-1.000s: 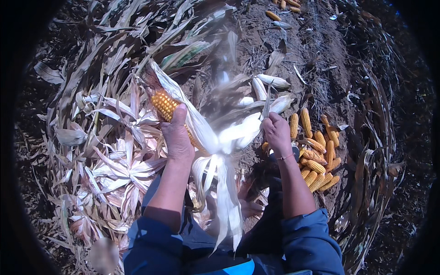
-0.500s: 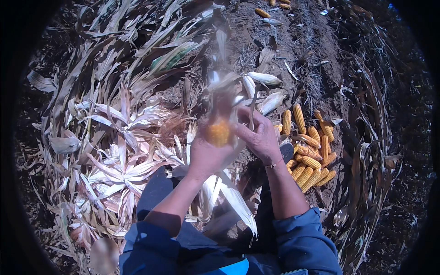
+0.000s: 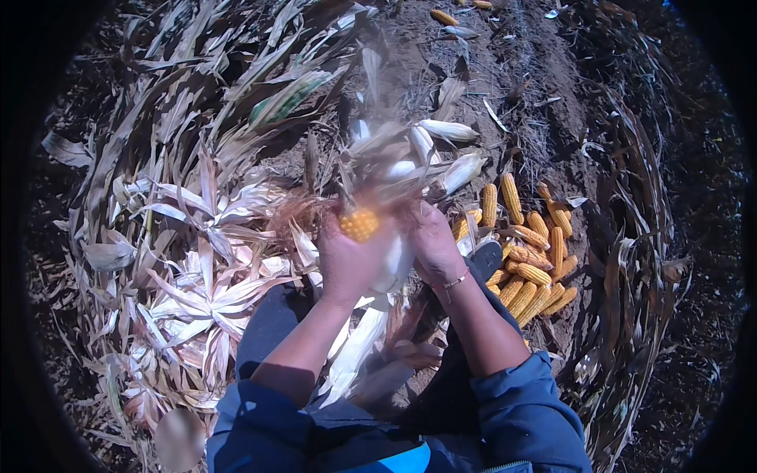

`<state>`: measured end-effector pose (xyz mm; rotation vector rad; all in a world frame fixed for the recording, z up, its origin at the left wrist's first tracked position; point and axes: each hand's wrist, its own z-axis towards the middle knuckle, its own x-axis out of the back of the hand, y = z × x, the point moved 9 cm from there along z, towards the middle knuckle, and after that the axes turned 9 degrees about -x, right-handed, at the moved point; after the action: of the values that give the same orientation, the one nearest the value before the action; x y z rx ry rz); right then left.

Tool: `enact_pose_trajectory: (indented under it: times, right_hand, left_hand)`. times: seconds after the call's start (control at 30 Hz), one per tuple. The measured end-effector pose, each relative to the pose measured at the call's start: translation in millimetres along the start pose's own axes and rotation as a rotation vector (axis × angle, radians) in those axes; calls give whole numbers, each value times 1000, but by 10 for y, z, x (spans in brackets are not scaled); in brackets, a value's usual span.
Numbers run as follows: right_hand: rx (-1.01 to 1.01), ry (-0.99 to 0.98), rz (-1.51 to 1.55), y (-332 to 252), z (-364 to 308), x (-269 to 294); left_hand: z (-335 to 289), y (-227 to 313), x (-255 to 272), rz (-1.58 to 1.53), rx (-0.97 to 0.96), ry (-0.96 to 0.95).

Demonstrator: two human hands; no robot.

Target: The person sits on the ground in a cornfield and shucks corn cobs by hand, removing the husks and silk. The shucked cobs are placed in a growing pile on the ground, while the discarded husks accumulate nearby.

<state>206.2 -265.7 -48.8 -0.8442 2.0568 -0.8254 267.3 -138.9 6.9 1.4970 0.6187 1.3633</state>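
An ear of corn (image 3: 359,225) is wrapped in the fingers of my left hand (image 3: 345,264), its yellow kernels showing at the top of the fist. Pale corn husk (image 3: 394,266) hangs from the ear, in the gap between my hands. My right hand (image 3: 434,243) is closed on husk at the ear's right side; motion smears the fingertips and the leaves there. Past my hands lie unopened ears in whitish husk (image 3: 462,172). To the right of my right wrist is a heap of bare yellow ears (image 3: 532,272).
Peeled husks (image 3: 209,303) are spread on the ground to my left, with dry stalks and leaves (image 3: 236,71) behind them. More dry leaves (image 3: 643,260) line the right side. A few ears (image 3: 444,17) lie far ahead on the brown soil (image 3: 528,71).
My right hand has moved slightly left and down, with its fingers now closed on husk. The strips that hung below my hands have shifted. The view has moved a little.
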Motion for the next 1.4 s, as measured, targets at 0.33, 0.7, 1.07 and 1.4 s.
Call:
enact_pose_trajectory:
  times: [0.33, 0.7, 1.07, 1.4]
  right_hand:
    - [204, 192, -550, -199, -17, 110]
    - [202, 510, -1099, -75, 144, 1136]
    - [677, 78, -1232, -220, -374, -724]
    - [87, -270, -668, 305, -167, -536]
  left_hand:
    - [134, -307, 232, -420, 126, 104]
    - [386, -362, 940, -894, 98, 486]
    - [253, -224, 484, -503, 43, 101]
    - [345, -124, 207, -1088, 145, -83]
